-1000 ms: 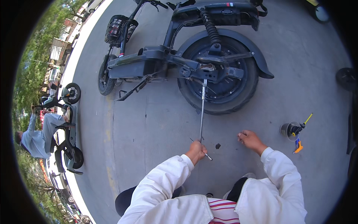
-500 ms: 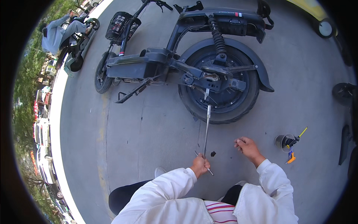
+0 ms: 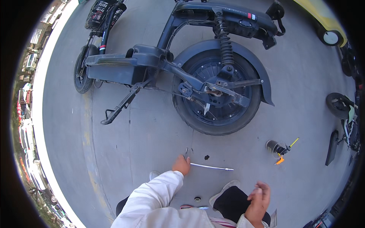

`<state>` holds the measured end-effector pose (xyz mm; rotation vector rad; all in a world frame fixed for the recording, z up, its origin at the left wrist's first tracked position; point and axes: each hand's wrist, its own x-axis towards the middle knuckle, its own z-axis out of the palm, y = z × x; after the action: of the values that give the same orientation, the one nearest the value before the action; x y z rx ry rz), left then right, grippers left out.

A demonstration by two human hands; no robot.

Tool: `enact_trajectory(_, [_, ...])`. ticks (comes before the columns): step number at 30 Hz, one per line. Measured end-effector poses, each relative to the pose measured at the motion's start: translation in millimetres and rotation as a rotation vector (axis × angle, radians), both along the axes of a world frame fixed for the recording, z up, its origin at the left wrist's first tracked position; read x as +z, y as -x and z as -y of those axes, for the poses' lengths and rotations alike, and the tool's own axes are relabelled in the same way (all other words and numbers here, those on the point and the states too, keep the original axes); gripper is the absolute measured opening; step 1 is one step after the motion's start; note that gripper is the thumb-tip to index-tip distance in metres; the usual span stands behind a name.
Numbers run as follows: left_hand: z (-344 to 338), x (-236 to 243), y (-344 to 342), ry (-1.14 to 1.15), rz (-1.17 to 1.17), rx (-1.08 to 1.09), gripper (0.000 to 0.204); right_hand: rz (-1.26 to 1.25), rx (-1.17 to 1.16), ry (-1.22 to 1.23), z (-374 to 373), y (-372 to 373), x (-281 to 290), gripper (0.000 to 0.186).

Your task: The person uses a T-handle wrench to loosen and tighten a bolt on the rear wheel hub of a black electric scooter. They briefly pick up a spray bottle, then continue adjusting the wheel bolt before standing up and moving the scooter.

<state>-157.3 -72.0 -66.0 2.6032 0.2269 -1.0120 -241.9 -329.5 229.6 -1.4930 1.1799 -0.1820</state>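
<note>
My left hand (image 3: pixel 181 165) is closed around the crossbar of a T-handle socket wrench (image 3: pixel 213 166). The wrench's long shiny shaft points to the right, low over the pavement and apart from the bike. In front of me is a dark electric bike (image 3: pixel 152 57), side on. Its rear wheel (image 3: pixel 224 121) is nearest, with the axle nut (image 3: pixel 215 92) and a brake arm with a spring (image 3: pixel 206 109) in view at the hub. My right hand (image 3: pixel 259 201) is raised beside my right knee, fingers loosely bent and apart, holding nothing.
A dark cup (image 3: pixel 272 146) with tools lies on the right, by an orange-handled tool (image 3: pixel 280 161). Red-handled pliers (image 3: pixel 188 207) and a small round part (image 3: pixel 197 199) lie between my feet. The bike's stand (image 3: pixel 125 104) juts out left. Another two-wheeler (image 3: pixel 338 106) is far right.
The wrench has come away from the rear hub and swung round to point right. My left hand moved left; my right hand drew back toward my knee. My view shifted.
</note>
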Motion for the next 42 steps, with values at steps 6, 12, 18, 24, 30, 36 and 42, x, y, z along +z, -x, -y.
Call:
enact_trajectory(6, [-57, 78, -37, 0.201, 0.1, 0.071, 0.035, -0.143, 0.214, -0.276, -37, -9, -12, 0.031])
enact_trajectory(12, [-199, 293, 48, 0.255, 0.146, 0.425, 0.023, -0.149, -0.147, -0.916, -88, 73, -20, 0.025])
enact_trajectory(18, [-378, 494, 233, -0.056, 0.191, 0.929, 0.015, -0.325, 0.058, -0.682, -71, 119, 97, 0.021])
enact_trajectory(24, [-430, 557, 228, 0.021, -0.159, 1.069, 0.022, -0.369, 0.046, -0.302, -50, 132, 205, 0.023])
enact_trajectory(30, [-446, 651, 66, 0.391, -0.045, 0.815, 0.032, -0.442, 0.125, -0.026, -107, 114, 326, 0.026])
enact_trajectory(36, [-510, 709, -22, 0.611, 0.255, 0.857, 0.027, -0.624, 0.42, 0.164, -116, 151, 276, 0.056])
enact_trajectory(42, [-546, 721, -121, 0.668, 0.337, 0.858, 0.026, -1.031, 0.675, 0.384, -153, 104, 263, 0.036])
